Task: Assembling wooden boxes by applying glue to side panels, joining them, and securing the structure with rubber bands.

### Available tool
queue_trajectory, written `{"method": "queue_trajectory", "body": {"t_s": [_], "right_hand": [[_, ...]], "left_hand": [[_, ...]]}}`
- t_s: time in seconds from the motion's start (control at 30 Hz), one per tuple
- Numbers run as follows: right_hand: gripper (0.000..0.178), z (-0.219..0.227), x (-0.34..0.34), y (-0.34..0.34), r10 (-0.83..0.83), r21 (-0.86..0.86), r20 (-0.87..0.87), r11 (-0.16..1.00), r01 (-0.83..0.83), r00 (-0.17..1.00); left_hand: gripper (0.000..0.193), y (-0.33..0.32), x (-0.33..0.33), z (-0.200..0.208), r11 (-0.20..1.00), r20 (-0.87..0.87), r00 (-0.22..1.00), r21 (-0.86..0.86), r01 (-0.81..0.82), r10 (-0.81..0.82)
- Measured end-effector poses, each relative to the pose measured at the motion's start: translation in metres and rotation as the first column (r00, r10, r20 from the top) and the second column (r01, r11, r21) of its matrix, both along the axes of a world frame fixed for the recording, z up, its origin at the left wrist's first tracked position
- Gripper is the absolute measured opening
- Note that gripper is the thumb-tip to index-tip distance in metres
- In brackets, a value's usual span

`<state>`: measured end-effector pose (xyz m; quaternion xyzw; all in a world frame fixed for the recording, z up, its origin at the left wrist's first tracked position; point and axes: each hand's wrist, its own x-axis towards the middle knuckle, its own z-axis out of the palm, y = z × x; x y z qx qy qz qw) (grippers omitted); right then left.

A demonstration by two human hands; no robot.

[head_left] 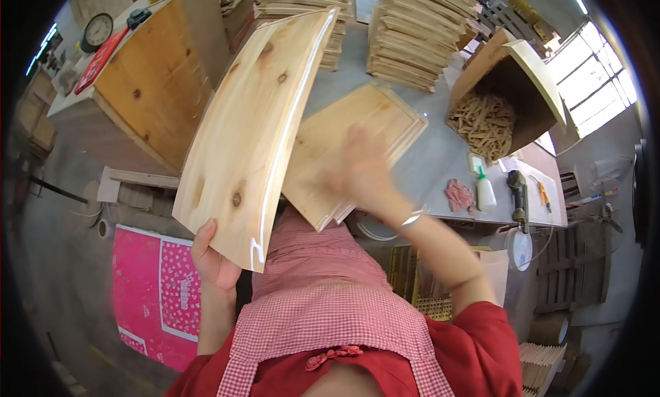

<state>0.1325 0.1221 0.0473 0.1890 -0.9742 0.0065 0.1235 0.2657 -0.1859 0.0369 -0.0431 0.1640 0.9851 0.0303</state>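
My left hand [214,258] grips the lower left corner of a long pale wooden board [247,136] with several knots, held up and tilted. A white glue-like line runs along the board's right edge and squiggles at its lower corner. My right hand [364,170], smeared by motion, is over another wooden board [381,112] on the grey table; its fingers are too blurred to read. That board seems to lie on at least one more, judging by the layered edges. To the right of it stand a white squeeze bottle with a green tip [486,191] and a crumpled pink cloth [458,195].
Tall stacks of boards [419,36] rise at the table's far side. An open wooden box [529,87] holds tan strips [485,125]. A dark handheld tool [517,194] lies at the right. Left stands a wooden cabinet [155,87]; below it is a pink sheet [141,280].
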Motion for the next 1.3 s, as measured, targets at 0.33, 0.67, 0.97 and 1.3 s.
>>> {"method": "queue_trajectory", "body": {"t_s": [0.33,0.67,0.97,1.3], "right_hand": [[0.056,-0.065,0.027,-0.123,0.212,0.190,0.055,0.957,-0.219,0.976],[0.052,-0.080,0.020,-0.193,0.574,-0.122,0.003,0.813,-0.570,0.819],[0.108,-0.051,0.024,-0.029,0.147,-0.027,0.294,0.989,-0.146,0.944],[0.085,-0.049,0.132,0.102,-0.023,0.033,0.344,0.999,0.013,0.938]], "left_hand": [[0.060,-0.023,0.040,0.013,0.998,-0.070,0.996,-0.018,-0.052,0.051],[0.056,-0.024,0.050,0.018,1.000,-0.127,0.992,-0.017,-0.020,0.018],[0.056,-0.009,0.040,0.017,0.997,-0.042,0.998,-0.068,-0.047,0.044],[0.060,0.005,0.025,0.012,0.996,-0.001,1.000,-0.087,0.004,-0.004]]}}
